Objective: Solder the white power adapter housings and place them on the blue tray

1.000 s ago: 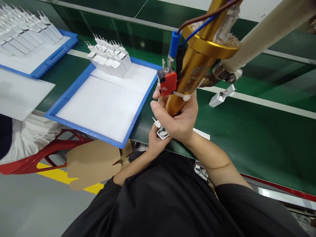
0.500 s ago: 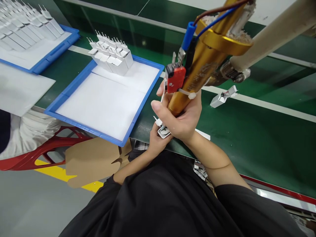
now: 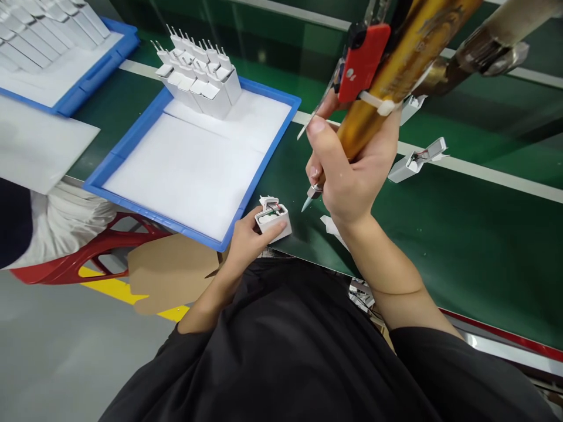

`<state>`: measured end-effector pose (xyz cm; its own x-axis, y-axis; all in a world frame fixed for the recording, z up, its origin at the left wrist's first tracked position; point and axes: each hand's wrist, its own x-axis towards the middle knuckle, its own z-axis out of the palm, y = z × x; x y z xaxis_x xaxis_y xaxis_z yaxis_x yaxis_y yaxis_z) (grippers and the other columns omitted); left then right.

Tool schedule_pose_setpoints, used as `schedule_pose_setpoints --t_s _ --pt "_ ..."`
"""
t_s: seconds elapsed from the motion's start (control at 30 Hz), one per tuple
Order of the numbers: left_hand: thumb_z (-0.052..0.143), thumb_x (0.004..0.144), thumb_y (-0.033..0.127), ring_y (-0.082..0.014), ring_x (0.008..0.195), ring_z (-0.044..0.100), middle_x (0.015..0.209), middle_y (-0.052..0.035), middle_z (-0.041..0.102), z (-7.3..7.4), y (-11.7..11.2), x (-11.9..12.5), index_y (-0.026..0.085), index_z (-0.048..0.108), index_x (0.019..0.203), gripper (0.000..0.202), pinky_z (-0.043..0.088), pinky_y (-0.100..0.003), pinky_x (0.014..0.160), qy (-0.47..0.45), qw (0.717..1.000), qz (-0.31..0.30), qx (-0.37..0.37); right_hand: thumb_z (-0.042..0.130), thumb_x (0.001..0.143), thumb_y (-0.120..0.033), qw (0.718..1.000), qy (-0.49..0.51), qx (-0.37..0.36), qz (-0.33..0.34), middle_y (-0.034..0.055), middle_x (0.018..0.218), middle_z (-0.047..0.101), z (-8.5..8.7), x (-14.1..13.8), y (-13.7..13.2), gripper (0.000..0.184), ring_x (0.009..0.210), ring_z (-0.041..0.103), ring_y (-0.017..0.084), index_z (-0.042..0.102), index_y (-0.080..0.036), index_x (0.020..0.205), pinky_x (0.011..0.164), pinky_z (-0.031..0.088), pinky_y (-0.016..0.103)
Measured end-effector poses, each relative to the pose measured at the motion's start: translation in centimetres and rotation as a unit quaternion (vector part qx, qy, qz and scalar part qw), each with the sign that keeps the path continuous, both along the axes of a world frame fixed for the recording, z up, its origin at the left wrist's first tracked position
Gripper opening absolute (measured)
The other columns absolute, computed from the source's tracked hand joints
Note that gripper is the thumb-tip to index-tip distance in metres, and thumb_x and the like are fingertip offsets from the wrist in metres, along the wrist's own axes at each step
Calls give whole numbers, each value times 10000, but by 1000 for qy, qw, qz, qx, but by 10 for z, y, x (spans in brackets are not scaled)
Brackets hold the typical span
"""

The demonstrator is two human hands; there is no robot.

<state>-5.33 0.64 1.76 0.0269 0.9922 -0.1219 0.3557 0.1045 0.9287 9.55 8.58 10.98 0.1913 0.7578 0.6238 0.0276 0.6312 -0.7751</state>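
Note:
My left hand (image 3: 246, 245) grips a small white plug-adapter housing (image 3: 282, 230) at the table's near edge. Its pronged lid is tipped back, and a green board and white filling show inside. My right hand (image 3: 358, 181) is wrapped around a golden glue gun (image 3: 367, 126) fitted with a red switch (image 3: 364, 61) and a metal lever. The gun's pale pointed nozzle (image 3: 307, 203) is to the right of the housing, apart from it. Beneath my right wrist, a white piece (image 3: 333, 227) lies on the green surface, partly hidden.
A blue tray (image 3: 153, 224) lined with white foam carries several closed adapters (image 3: 222, 97) at its back. Another blue tray (image 3: 94, 73) stands farther left. Open housings (image 3: 402, 170) lie to the right. At left, a person's light clothing (image 3: 70, 220) shows beside a red chair (image 3: 94, 252).
The gun has lifted and moved right, so its nozzle is now visible and away from the housing. My left hand has shifted left with the housing. The view has also shifted slightly.

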Motion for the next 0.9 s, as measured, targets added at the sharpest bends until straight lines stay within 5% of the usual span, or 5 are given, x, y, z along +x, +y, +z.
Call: schedule_pose_setpoints --t_s 0.17,0.43,0.53,0.77,0.9 --pt "741 722 420 -237 1001 644 1112 -76 656 -5 9 -6 220 643 1169 499 520 -356 877 131 990 -32 28 447 850 -655 999 -26 -18 -25 -3 894 590 -3 3 5 440 527 430 62 337 -298 1082 546 464 244" --pt "581 859 362 -184 970 665 1165 -84 693 -4 26 5 218 506 1301 471 537 -308 843 -25 997 -72 22 566 834 -581 1000 4 -10 -7 -15 862 598 0 4 3 395 517 443 53 402 -293 1049 523 463 236" --pt "522 865 241 -161 845 656 1028 -60 723 -3 26 10 205 504 1282 419 532 -309 798 47 994 -57 85 512 860 -594 1000 -15 -15 -20 -14 868 598 1 4 2 379 536 465 65 398 -311 1084 549 479 256" --pt "468 946 287 -257 1171 501 1266 -107 625 11 14 -4 180 292 1495 586 411 -448 1025 275 920 -149 237 493 879 -575 1000 -19 -19 -7 -15 897 609 -1 3 3 408 535 476 60 366 -343 1189 541 474 248" --pt "489 955 307 -228 1049 577 1132 -106 673 5 11 -6 164 458 1377 447 486 -366 913 276 912 -123 278 527 872 -550 1000 -2 -22 11 -20 886 605 0 3 3 398 509 425 38 374 -309 1149 512 452 226"
